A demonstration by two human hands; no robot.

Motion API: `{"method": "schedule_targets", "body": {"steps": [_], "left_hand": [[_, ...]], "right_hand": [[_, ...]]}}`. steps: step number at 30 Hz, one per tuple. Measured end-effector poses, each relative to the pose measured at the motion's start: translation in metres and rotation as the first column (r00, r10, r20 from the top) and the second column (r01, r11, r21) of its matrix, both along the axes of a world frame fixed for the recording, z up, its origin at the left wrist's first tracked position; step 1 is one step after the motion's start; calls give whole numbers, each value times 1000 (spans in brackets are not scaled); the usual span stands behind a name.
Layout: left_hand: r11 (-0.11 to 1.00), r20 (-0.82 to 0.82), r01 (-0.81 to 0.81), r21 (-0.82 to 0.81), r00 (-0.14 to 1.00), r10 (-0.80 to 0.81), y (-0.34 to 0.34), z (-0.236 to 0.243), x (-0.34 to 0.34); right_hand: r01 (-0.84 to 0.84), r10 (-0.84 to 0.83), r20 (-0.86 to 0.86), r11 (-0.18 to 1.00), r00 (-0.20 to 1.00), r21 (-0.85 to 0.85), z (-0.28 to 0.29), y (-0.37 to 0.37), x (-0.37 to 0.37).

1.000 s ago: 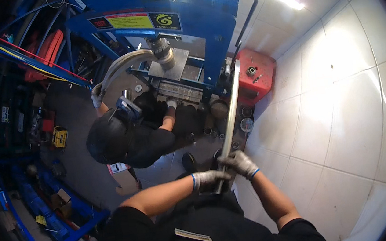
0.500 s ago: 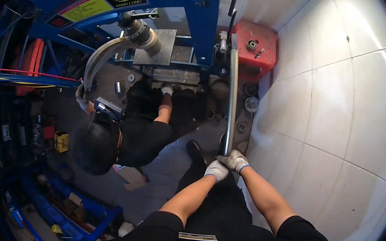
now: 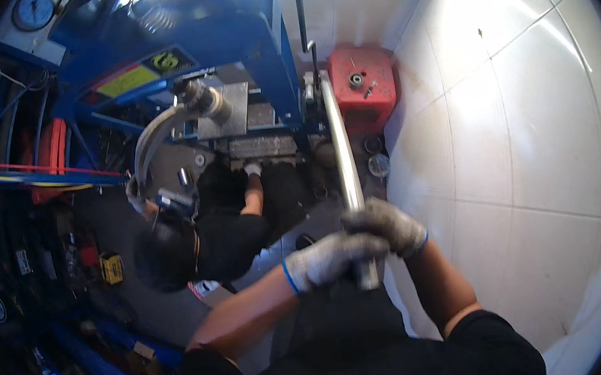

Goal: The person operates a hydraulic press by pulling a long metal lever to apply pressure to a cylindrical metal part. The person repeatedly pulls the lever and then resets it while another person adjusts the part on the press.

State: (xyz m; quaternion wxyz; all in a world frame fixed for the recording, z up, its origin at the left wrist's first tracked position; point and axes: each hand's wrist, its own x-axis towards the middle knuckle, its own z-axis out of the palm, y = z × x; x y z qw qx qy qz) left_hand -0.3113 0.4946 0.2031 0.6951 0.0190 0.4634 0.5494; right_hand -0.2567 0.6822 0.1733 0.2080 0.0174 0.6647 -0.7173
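Both my gloved hands are wrapped round the lower part of a long silver metal lever pipe (image 3: 341, 146). My left hand (image 3: 334, 259) closes on it from the left, while my right hand (image 3: 389, 228) grips slightly higher from the right. The pipe's end sticks out just below them. At its far end the pipe meets a small pump mechanism (image 3: 311, 91) beside a blue press frame (image 3: 227, 49). Under the press, a cylindrical fitting (image 3: 215, 105) sits by a metal plate (image 3: 236, 117), at the end of a curved metal arm (image 3: 152, 138).
A crouching co-worker (image 3: 229, 239) holds the curved arm with one gloved hand (image 3: 135, 193); the other (image 3: 253, 168) is below the press. A red stool (image 3: 365, 71) with a metal ring stands right of the lever, near the white tiled wall (image 3: 489, 168). Blue racks (image 3: 114, 364) fill the lower left.
My hands have raised the lever's near end up toward me, both still gripping it. The view has shifted, showing more of the press top. The co-worker keeps hold of the curved arm.
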Motion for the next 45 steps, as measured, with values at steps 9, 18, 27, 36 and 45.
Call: {"method": "schedule_targets", "body": {"steps": [9, 18, 27, 36, 45], "left_hand": [[771, -467, 227, -595, 683, -561, 6, -294, 117], [937, 132, -346, 55, 932, 337, -20, 6, 30], [987, -118, -23, -160, 993, 4, -40, -182, 110], [846, -709, 423, -325, 482, -514, -21, -243, 130], [974, 31, -218, -65, 975, 220, -16, 37, 36]], "right_hand": [[-319, -164, 658, 772, 735, 549, -203, -52, 31], [181, -63, 259, 868, 964, -462, -6, -33, 23], [-52, -208, 594, 920, 777, 389, -109, -70, 60], [117, -293, 647, 946, 704, 302, -129, -49, 49], [149, -151, -27, 985, 988, -86, 23, -31, 43]]}}
